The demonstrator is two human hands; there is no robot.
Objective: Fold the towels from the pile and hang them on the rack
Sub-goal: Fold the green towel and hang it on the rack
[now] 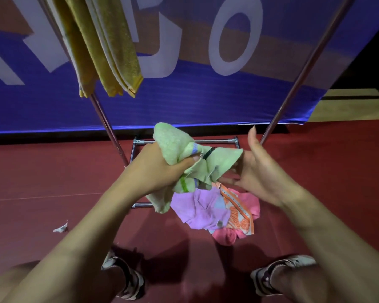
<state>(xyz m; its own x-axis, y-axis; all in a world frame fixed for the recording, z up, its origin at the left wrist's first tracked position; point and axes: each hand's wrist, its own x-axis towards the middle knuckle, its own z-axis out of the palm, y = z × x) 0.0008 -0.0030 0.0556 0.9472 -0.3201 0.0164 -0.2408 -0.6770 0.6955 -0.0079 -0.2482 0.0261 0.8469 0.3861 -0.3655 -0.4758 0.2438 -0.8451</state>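
Above the pile point(214, 212), between the rack point(302, 68) poles, left hand point(160, 169) clenches the green towel point(173, 141); right hand's point(260, 169) grip pinches its corner, thumb raised.

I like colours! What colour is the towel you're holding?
Light green towel, with a purple and black stripe; seen in the head view.

Left hand point(162, 169) fisted, gripping; right hand point(258, 169) thumb up, fingers curled under; both forearms extended.
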